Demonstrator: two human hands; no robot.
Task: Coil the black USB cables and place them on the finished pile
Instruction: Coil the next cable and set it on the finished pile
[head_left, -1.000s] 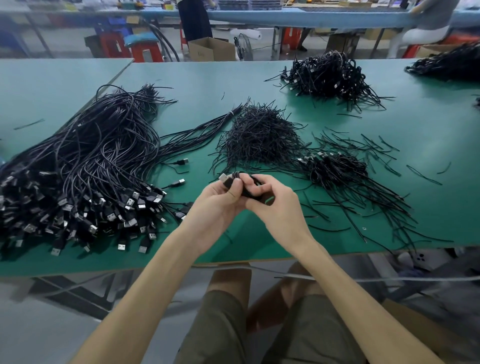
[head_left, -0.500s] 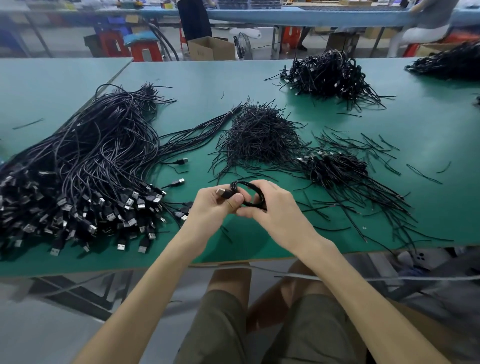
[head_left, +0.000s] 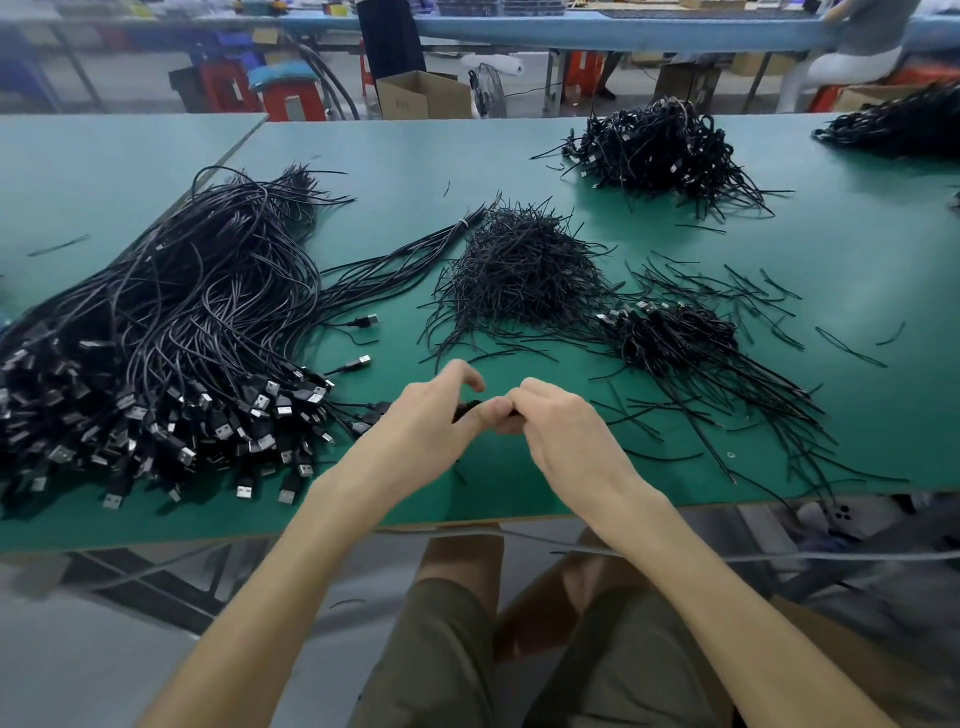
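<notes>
Green-topped bench (head_left: 395, 156). Beyond its far edge: cardboard box (head_left: 423, 96), red stools (head_left: 291, 104), floor fan (head_left: 488, 92), long blue bench (head_left: 623, 32). Below its near edge: grey floor (head_left: 78, 654).

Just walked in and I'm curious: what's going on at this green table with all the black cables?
A person at the green table pinches a small black cable bundle between the left hand and right hand, near the front edge; the fingers hide most of it. A big heap of loose USB cables lies to the left, a mound of short black ties in the middle, a small pile of coiled cables to the right.
</notes>
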